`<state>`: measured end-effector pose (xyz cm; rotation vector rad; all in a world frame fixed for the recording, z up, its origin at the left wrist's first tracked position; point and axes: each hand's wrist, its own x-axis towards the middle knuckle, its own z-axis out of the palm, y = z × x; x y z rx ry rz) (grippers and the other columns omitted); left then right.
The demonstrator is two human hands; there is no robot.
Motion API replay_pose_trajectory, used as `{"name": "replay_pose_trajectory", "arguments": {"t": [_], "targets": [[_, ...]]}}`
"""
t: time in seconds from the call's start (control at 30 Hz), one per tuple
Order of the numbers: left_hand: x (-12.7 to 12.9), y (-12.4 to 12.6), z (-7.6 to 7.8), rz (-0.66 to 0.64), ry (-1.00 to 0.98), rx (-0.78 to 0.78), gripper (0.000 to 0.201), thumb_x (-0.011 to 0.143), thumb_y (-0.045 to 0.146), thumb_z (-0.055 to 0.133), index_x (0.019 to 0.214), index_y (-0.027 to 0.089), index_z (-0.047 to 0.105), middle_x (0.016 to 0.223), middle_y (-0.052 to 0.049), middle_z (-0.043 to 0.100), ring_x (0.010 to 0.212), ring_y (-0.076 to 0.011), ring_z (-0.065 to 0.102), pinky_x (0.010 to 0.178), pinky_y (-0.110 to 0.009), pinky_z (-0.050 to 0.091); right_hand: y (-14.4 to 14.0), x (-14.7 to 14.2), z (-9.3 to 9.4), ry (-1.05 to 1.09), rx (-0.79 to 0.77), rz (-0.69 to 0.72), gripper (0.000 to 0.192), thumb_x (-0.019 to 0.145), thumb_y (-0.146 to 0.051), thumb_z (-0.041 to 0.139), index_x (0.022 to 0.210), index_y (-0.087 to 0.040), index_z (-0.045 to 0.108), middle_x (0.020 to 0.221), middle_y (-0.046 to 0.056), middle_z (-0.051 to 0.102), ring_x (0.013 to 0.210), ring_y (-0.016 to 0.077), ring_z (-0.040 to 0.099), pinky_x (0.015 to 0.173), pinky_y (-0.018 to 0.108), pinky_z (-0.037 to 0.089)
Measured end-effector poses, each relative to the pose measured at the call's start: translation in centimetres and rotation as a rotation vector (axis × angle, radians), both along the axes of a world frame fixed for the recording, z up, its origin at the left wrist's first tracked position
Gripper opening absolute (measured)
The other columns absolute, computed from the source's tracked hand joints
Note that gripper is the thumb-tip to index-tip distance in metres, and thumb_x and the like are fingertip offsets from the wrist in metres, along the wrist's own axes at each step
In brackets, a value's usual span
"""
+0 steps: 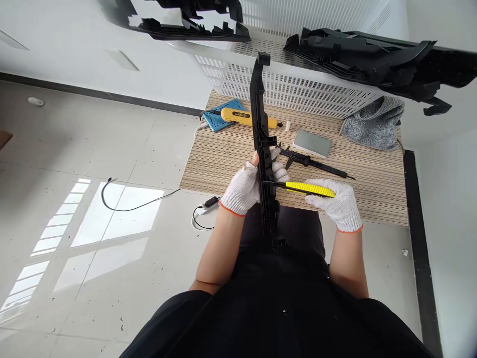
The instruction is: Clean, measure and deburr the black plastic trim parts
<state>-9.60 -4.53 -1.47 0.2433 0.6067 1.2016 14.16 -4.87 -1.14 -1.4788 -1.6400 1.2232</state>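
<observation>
A long, narrow black plastic trim piece (263,164) stands lengthwise in front of me, its lower end close to my lap. My left hand (244,188), in a white knit glove with bare fingertips, is wrapped round its middle, thumb on the near side and fingers behind. In my gloved right hand (337,199) is a yellow utility knife (311,189), held level. Its thin dark front end points left and reaches the trim piece just below my left fingers; whether it touches cannot be made out. Behind the trim piece lies a black caliper (309,160).
On the striped wooden table (212,166) are a yellow corded tool (238,117), a blue case (219,124), a grey phone-like slab (312,142) and a grey cloth (374,124). A white slotted basket (298,89) behind carries more black plastic parts (372,57). A cable (145,206) trails over the floor.
</observation>
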Motion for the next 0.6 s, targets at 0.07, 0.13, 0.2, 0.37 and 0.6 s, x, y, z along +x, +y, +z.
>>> {"name": "replay_pose_trajectory", "arguments": {"t": [0.07,0.13,0.2,0.37,0.6], "targets": [[-0.03,-0.06,-0.21,-0.003,0.002,0.014,0.043,0.089,0.060,0.077,0.110,0.023,0.074,0.080,-0.002,0.064,0.077,-0.0158,0.064,0.067,-0.030,0.059,0.07,0.24,-0.05,-0.012,0.036,-0.011,0.041,0.072,-0.041,0.091,0.109,-0.024,0.085,0.099,0.004,0.084,0.085,0.0225,0.080,0.085,0.037,0.069],[-0.04,-0.13,-0.35,0.007,-0.002,0.030,0.041,0.088,0.057,0.080,0.112,0.024,0.074,0.081,-0.001,0.065,0.077,-0.0157,0.065,0.068,-0.030,0.059,0.15,0.46,-0.08,-0.021,0.066,-0.026,0.041,0.073,-0.042,0.091,0.109,-0.024,0.085,0.099,0.004,0.084,0.087,0.0234,0.080,0.089,0.040,0.068],[-0.05,-0.20,-0.45,0.036,-0.008,0.034,0.042,0.088,0.055,0.080,0.115,0.024,0.074,0.078,0.000,0.063,0.075,-0.0155,0.065,0.069,-0.031,0.060,0.24,0.61,-0.09,-0.037,0.070,0.014,0.041,0.071,-0.042,0.093,0.107,-0.025,0.085,0.100,0.004,0.084,0.091,0.0238,0.080,0.093,0.040,0.067],[-0.19,-0.42,-0.66,0.035,0.052,-0.024,0.047,0.086,0.057,0.082,0.121,0.027,0.071,0.081,0.001,0.064,0.077,-0.0149,0.068,0.065,-0.028,0.059,0.34,0.66,-0.04,-0.054,0.063,0.001,0.040,0.072,-0.043,0.092,0.108,-0.026,0.085,0.097,0.003,0.084,0.081,0.0215,0.079,0.082,0.037,0.068],[-0.40,-0.46,-1.04,0.004,0.033,0.070,0.050,0.080,0.058,0.087,0.116,0.027,0.073,0.079,0.002,0.058,0.072,-0.0117,0.062,0.062,-0.025,0.055,0.25,0.82,-0.02,-0.041,0.039,0.009,0.038,0.071,-0.040,0.093,0.106,-0.028,0.086,0.097,0.003,0.084,0.085,0.0235,0.080,0.082,0.037,0.069]]}}
